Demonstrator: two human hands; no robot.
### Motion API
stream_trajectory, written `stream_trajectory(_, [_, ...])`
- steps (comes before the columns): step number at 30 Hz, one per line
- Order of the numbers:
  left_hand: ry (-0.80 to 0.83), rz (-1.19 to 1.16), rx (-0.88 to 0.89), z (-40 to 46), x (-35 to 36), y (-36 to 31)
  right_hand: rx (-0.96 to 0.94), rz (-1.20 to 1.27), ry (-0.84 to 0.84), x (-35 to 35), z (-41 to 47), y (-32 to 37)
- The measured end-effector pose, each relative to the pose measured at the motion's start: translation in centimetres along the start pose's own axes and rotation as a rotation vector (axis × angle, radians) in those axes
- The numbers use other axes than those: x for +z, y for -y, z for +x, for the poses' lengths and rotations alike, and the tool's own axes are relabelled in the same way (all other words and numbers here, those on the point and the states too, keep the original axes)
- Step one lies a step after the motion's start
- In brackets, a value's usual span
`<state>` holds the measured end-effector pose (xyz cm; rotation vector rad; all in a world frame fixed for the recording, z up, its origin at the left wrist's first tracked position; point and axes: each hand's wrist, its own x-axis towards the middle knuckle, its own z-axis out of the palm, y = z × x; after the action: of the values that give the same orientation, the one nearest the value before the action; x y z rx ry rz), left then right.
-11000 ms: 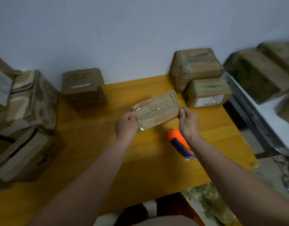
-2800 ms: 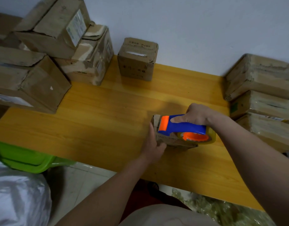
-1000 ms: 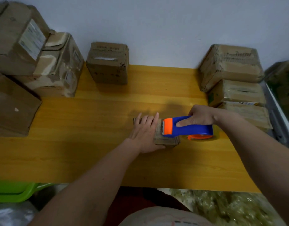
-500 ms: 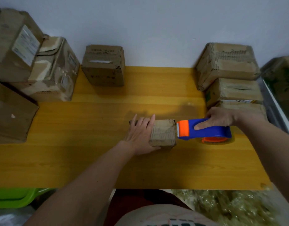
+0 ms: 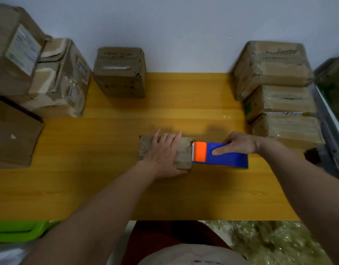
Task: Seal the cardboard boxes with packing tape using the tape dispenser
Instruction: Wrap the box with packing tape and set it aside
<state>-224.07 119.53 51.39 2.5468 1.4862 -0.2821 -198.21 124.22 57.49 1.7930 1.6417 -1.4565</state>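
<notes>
L hand (image 5: 162, 153) is lying flat, fingers straight, pinning the small brown cardboard box (image 5: 184, 153) mid-table so it's not sliding. R hand (image 5: 239, 144) is gripping the blue-and-orange plastic tape dispenser (image 5: 219, 154), serrated blade at the box's right edge, prob. to cut tape.

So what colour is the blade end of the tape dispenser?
Orange; the tape dispenser body is blue. Clearest in the head view.

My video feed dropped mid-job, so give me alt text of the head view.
The left hand presses flat on a small cardboard box on a yellow table, while the right hand grips a blue and orange tape dispenser at the box's right end. More cardboard boxes line the wall behind.
</notes>
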Motion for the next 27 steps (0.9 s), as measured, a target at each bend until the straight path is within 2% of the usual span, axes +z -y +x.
stream_trajectory(5, [-0.059, -0.054, 0.001, -0.1, 0.2, 0.5, 0.004, -0.007, 0.038, -0.8, -1.0, -0.5])
stream_trajectory(9, [-0.074, -0.082, 0.015, -0.2, 0.5, 0.6, -0.048, 0.048, -0.063, -1.5, -2.2, -1.8])
stream_trajectory(15, [-0.074, -0.055, -0.001, -0.1, 0.6, 0.4, -0.034, -0.013, -0.155, -2.3, -3.7, -3.3])
stream_trajectory(19, [-0.047, -0.019, -0.017, -0.2, 0.3, 0.2, -0.033, -0.003, -0.146, -1.7, -3.2, -2.2])
stream_trajectory(23, [0.028, 0.010, -0.049, -0.5, 0.2, 1.1, 0.021, -0.150, -0.114, -1.4, -3.3, -2.1])
stream_trajectory(27, [0.006, 0.021, -0.144, -1.9, 0.9, 2.8, 0.016, -0.158, -0.100, -1.1, -3.1, -1.7])
